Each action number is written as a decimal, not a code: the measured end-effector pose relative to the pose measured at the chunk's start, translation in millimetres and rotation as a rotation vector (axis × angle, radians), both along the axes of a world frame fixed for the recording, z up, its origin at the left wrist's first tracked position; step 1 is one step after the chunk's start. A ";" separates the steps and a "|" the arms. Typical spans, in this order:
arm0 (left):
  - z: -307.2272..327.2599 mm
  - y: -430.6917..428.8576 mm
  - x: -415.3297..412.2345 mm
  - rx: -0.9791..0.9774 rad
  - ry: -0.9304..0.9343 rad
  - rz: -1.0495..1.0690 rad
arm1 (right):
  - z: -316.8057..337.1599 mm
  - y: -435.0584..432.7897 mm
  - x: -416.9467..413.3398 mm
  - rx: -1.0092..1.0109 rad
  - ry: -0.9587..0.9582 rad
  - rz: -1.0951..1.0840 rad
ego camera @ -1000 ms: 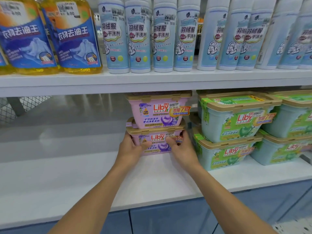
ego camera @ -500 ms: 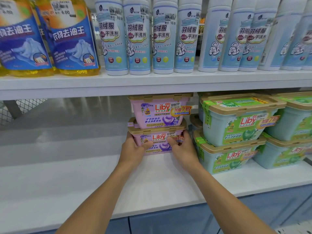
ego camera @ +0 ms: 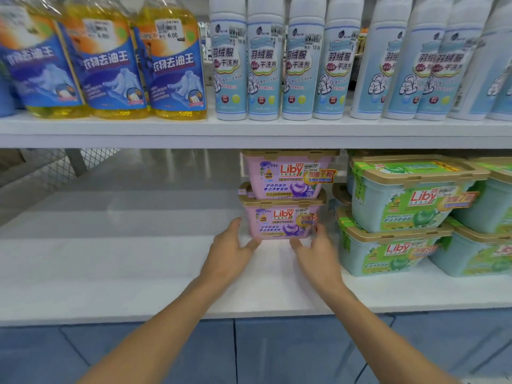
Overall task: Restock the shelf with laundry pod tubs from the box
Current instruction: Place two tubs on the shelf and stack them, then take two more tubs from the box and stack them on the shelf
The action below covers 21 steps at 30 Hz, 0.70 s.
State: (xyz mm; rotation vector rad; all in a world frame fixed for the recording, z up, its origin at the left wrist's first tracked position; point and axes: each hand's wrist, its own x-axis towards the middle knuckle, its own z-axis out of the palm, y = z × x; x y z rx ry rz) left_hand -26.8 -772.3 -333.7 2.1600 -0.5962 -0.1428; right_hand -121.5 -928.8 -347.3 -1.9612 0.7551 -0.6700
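The lower pink tub (ego camera: 282, 221) is sitting on the white shelf (ego camera: 138, 273), a good way back from the front edge. Another pink tub (ego camera: 289, 173) is sitting right on top of it, so the two are making a small stack.

The left hand (ego camera: 230, 245) is lying by the left side of the lower tub, and the right hand (ego camera: 318, 250) is lying by its right side. The fingers of both hands are looking loose and spread, not wrapped round the tub. Both thumbs are pointing in under its front. The picture is blurring there, so I am not able to tell if the fingers are touching the tub or are just beside it.

Just to the right, green tubs (ego camera: 410, 195) are standing in stacks of two. On the shelf above, yellow bottles (ego camera: 171, 65) and tall pale blue bottles (ego camera: 263, 65) are standing in rows. The box is not showing in this view.

I am thinking the step in hand is setting the pink stack in its place, and it is looking nearly done. The next move is calling for both hands coming away softly, so the top tub is not tipping. Then it is calling for a reach back to the box for one more tub, maybe going just left of the pink stack
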 end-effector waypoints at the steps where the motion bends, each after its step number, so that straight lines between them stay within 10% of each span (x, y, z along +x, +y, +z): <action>1: 3.5 12.6 -5.3 0.094 -0.057 -0.001 | 1.5 9.5 -5.3 -0.060 0.064 0.008; 5: 14.9 73.0 -22.4 0.259 -0.168 0.032 | 11.9 55.4 -18.2 -0.289 0.283 0.109; 21: 7.6 367.5 -80.2 0.447 -0.107 0.539 | 30.1 308.3 19.5 -0.491 0.182 0.768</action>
